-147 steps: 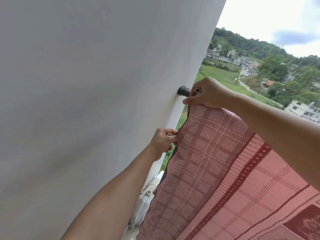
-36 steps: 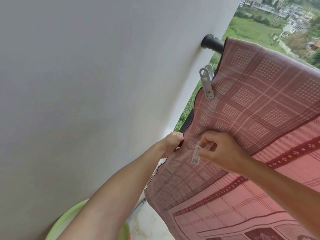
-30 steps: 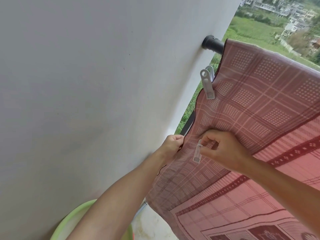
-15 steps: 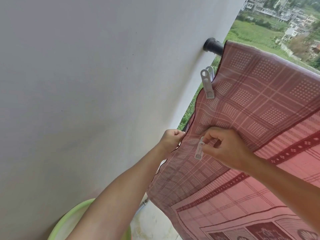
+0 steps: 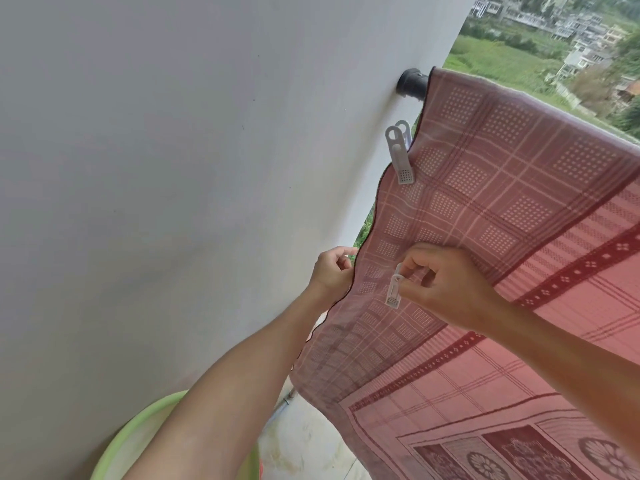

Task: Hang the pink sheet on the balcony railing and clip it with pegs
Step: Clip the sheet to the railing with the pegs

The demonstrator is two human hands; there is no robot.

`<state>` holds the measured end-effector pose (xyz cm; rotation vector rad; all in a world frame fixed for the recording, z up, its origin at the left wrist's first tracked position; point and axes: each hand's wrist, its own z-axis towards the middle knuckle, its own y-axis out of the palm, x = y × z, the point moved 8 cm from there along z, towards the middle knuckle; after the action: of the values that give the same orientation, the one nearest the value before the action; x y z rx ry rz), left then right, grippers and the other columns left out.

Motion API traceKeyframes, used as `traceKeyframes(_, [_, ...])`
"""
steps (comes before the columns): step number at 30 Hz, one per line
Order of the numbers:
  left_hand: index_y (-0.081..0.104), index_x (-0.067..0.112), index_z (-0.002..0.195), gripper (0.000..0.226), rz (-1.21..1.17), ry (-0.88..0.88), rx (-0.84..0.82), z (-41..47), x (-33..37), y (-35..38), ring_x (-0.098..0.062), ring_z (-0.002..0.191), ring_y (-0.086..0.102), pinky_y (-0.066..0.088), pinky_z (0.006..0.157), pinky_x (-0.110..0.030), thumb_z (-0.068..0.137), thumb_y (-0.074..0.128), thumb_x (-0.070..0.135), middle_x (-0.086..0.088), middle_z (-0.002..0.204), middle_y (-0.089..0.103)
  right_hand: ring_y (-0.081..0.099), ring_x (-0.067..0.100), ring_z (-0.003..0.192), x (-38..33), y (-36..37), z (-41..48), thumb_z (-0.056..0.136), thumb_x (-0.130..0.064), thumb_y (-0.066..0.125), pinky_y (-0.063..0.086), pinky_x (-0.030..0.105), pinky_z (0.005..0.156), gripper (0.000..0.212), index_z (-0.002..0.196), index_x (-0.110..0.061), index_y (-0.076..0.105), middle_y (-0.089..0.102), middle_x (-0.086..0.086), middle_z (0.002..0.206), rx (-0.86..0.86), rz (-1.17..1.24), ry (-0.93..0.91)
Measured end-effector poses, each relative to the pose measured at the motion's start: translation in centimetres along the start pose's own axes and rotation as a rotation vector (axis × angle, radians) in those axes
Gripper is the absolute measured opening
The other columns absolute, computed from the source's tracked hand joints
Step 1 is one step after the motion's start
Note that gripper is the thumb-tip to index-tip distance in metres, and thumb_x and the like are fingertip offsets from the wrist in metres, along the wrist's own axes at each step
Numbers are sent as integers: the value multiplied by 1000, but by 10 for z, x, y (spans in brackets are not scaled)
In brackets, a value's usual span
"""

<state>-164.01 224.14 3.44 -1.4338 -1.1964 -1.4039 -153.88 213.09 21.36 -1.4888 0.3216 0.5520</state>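
One peg now grips the sheet below the rail — right hand pinches a second peg lower down, left hand clenching the sheet's edge.

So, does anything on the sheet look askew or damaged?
Nothing stands out. The pink sheet hangs over the railing, one peg clips its edge; the right hand pinches a second peg, the left hand grips the edge.

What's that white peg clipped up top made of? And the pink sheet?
The clipped peg looks like smooth white plastic: moulded holes, gridded tip. The pink sheet seems woven cloth, matte: it drapes and ripples, with a checked pattern.
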Motion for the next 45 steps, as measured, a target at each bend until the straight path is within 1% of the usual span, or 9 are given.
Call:
traceKeyframes(5, [71,11,81,11,-31,-63,10,-5,16,-16,-3,60,53,42,67,-26,89,65,18,4,68,61,55,0,63,-17,10,8,82,-32,69,48,21,61,11,76,-24,65,61,-10,84,-38,-165,-99])
traceKeyframes(8, [67,19,92,21,-170,-143,-229,-10,41,3,-11,85,58,44,80,-32,85,62,37,1,88,64,54,0,66,-22,17,10,82,-38,63,48,23,64,14,79,-24,64,60,-13,85,-64,-221,-127])
traceKeyframes(12, [63,10,100,33,-205,-155,-481,-13,55,25,-12,63,52,40,63,-24,76,64,32,-1,72,58,55,3,67,-19,18,9,79,-41,61,48,25,62,15,74,-26,63,59,-14,81,-62,-209,-131])
traceKeyframes(17, [67,4,84,13,-224,-29,-140,-4,66,12,-9,50,55,44,49,-20,94,58,7,2,60,63,60,6,71,-8,7,3,82,-33,69,54,33,65,11,73,-28,64,62,-13,83,-50,-187,-95])
traceKeyframes(23, [26,26,53,48,464,456,76,-13,98,11,-18,52,23,20,48,-28,80,52,-5,8,48,28,59,7,71,-6,-2,1,84,-30,69,53,35,67,12,73,-26,64,60,-13,83,-25,-188,-82])
traceKeyframes(32, [71,8,74,22,139,-11,53,-16,2,-28,-36,66,64,60,66,-49,81,51,2,-13,69,68,61,5,75,-35,9,13,87,-34,64,56,33,73,15,83,-21,67,62,-13,98,-43,-296,-172])
traceKeyframes(36, [68,7,73,21,-30,27,104,-42,-3,-25,-16,65,56,50,65,-38,83,51,-2,-4,68,64,63,12,86,-54,12,29,88,-26,66,54,37,81,13,85,-14,69,67,-4,105,-7,-342,-226])
traceKeyframes(41, [60,15,64,33,186,-2,-41,-42,-1,-6,-12,62,51,43,56,-29,73,68,46,2,70,59,62,14,81,-57,18,41,90,-29,64,53,38,74,16,87,-14,68,67,-3,106,-21,-408,-225])
traceKeyframes(45, [39,17,54,28,523,31,-129,-32,-6,-1,-22,66,43,31,55,-28,77,55,19,-1,73,43,58,9,73,-57,22,42,91,-30,65,53,36,74,17,87,-14,69,66,-4,107,-42,-436,-239])
